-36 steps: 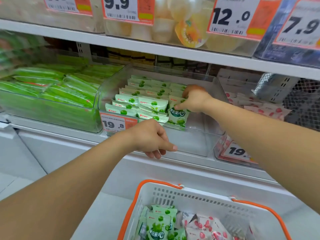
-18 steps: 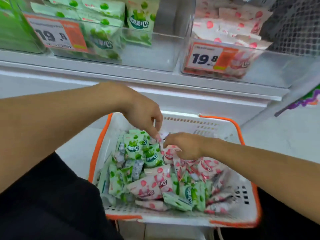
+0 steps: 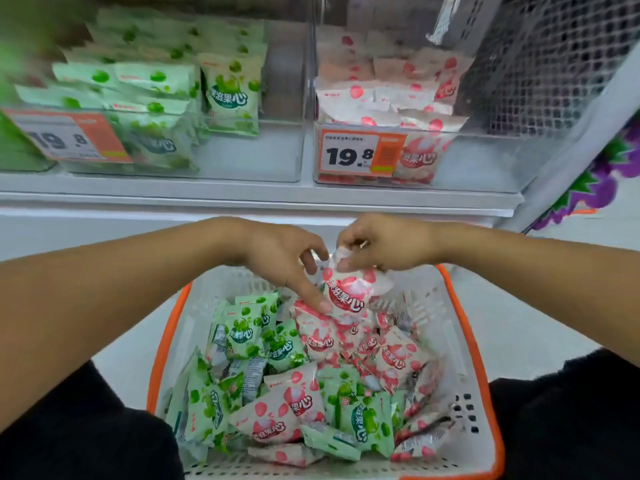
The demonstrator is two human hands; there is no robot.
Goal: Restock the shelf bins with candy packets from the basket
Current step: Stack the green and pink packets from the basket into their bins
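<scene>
- My right hand (image 3: 384,242) pinches a pink packet (image 3: 348,289) by its top, above the basket (image 3: 485,358).
- My left hand (image 3: 280,254) touches it, fingers (image 3: 311,296) loose.
- That thin pinch could slip; the packet would drop back.

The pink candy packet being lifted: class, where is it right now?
In the head view, the pink candy packet hangs over the basket's far end, pinched by the right hand, the left hand touching it.
</scene>
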